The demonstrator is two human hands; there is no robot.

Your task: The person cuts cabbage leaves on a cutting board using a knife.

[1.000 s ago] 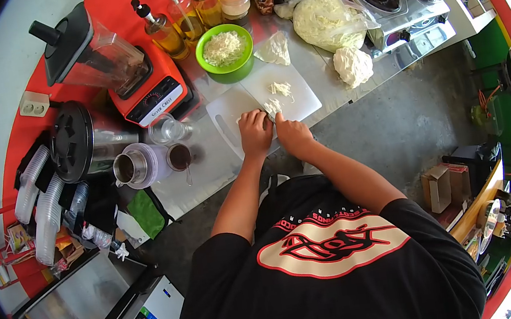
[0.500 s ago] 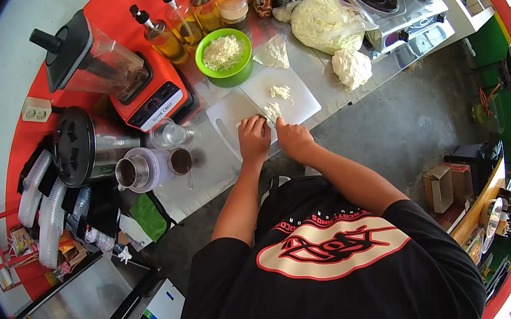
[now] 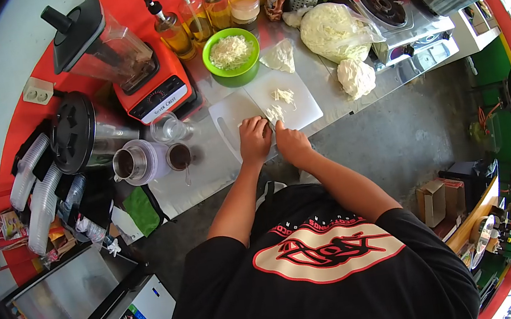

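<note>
My left hand (image 3: pixel 255 137) presses down on the white cutting board (image 3: pixel 303 104) with its fingers curled over a piece of cabbage, mostly hidden under them. Beside it, my right hand (image 3: pixel 293 144) is closed around a knife, its handle covered by the fist and only a sliver of blade showing between the hands. Shredded cabbage (image 3: pixel 283 95) lies on the board just beyond the blade. A green bowl (image 3: pixel 236 77) heaped with more shreds stands behind the board. To its right rests a pale cabbage wedge (image 3: pixel 280 57).
A bagged cabbage (image 3: pixel 334 32) and a loose cabbage chunk (image 3: pixel 356 77) sit right of the board, near a gas stove (image 3: pixel 395 12). On the left are a red blender (image 3: pixel 151 89), glass jars and a dark-filled cup (image 3: pixel 179 157). Pump bottles (image 3: pixel 173 37) line the back wall.
The camera view has shifted slightly, so the counter items appear a little displaced. Both hands stay at the same spot on the board, in much the same grip.
</note>
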